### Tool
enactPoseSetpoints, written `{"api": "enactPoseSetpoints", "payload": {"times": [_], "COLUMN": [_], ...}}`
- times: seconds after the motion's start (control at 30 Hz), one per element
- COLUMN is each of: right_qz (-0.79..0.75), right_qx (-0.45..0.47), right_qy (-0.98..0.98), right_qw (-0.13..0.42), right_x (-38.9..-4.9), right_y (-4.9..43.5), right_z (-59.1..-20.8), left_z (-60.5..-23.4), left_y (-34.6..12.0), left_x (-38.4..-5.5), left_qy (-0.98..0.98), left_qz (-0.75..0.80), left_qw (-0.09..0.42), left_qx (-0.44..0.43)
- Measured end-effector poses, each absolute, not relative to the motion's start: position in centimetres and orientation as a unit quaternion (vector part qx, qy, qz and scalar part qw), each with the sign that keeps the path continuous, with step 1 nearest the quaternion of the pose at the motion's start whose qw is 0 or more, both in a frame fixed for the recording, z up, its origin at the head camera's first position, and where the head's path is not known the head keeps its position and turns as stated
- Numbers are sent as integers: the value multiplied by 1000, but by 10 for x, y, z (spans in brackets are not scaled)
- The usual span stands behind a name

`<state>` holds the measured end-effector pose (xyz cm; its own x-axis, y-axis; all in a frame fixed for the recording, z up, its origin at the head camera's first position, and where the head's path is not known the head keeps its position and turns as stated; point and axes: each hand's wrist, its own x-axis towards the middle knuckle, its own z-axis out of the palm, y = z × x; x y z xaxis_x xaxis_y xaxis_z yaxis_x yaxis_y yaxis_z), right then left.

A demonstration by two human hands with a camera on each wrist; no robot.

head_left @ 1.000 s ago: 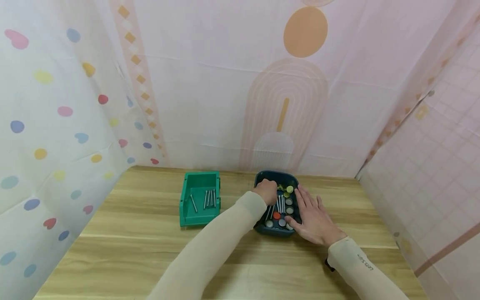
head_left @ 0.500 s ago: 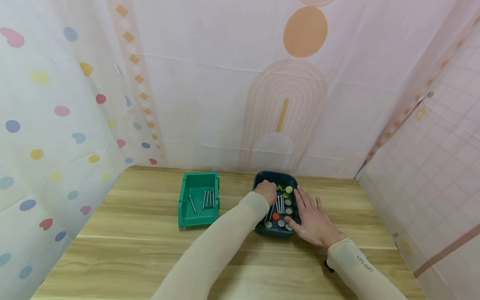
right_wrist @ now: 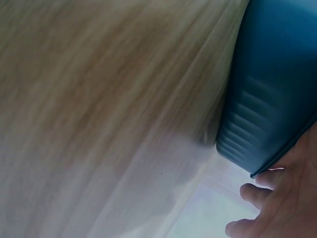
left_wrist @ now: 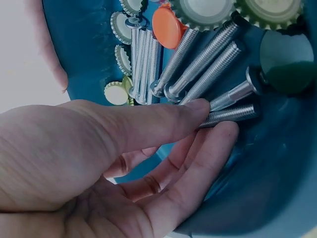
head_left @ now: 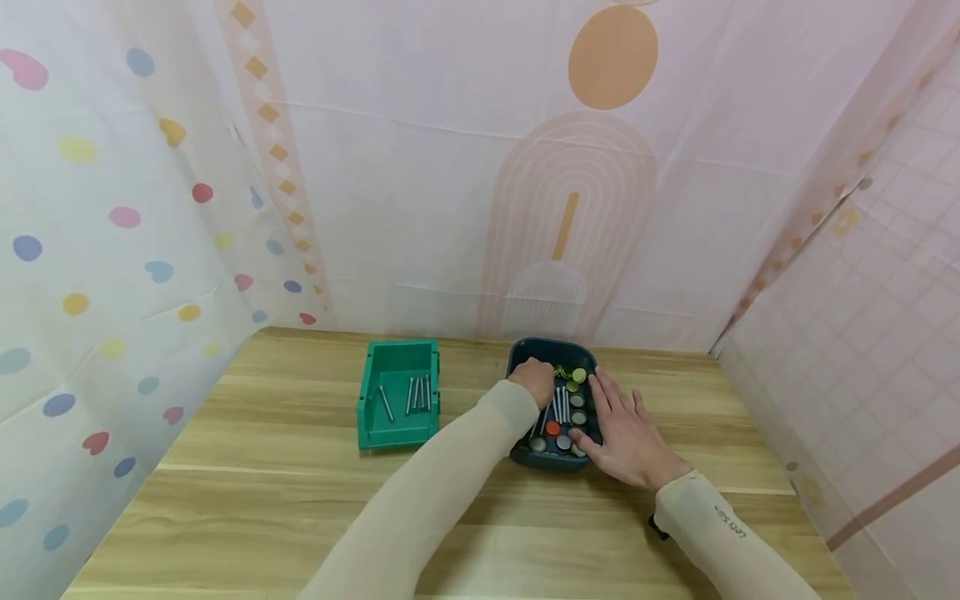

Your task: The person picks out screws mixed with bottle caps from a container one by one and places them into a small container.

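Observation:
My left hand (head_left: 532, 382) reaches into a dark blue bin (head_left: 553, 463) on the table. In the left wrist view its thumb and fingers pinch a threaded silver bolt (left_wrist: 232, 115) low against the bin's side. Several more bolts (left_wrist: 210, 57) lie close by, among ribbed bottle caps (left_wrist: 203, 11), an orange disc (left_wrist: 167, 27) and a green disc (left_wrist: 287, 60). My right hand (head_left: 626, 437) rests on the bin's right rim with its fingers extended, the thumb reaching over the inside. The right wrist view shows its fingers at the rim.
A green open-fronted bin (head_left: 397, 435) stands left of the blue one, with several bolts (head_left: 418, 393) inside. The wooden table (head_left: 285, 417) meets patterned cloth (head_left: 420, 208) at the back and both sides.
Both hands stay in nearly the same places at the blue bin. The whole view shifts slightly; the bins and their visible contents look unchanged.

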<state>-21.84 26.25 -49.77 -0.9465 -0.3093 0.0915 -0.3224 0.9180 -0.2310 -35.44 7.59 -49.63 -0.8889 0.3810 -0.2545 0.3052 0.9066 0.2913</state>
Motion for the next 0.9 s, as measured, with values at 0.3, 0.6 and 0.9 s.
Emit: {"api": "enactPoseSetpoints", "payload": {"times": [0.3, 0.6, 0.9], "right_qz": [117, 119, 123], "right_qx": [160, 162, 158], "right_qy": [-980, -979, -979], "right_qw": [23, 27, 21], "right_x": [-218, -217, -216], "right_y": [263, 260, 261], "right_z": [-497, -498, -495], "left_z": [-512, -525, -434], "left_y": [72, 66, 40], "left_x": [-364, -375, -297], "left_qy": [957, 944, 939], "left_qz": [125, 169, 208], "left_qw": [159, 191, 168], "left_qx": [207, 209, 218]}}
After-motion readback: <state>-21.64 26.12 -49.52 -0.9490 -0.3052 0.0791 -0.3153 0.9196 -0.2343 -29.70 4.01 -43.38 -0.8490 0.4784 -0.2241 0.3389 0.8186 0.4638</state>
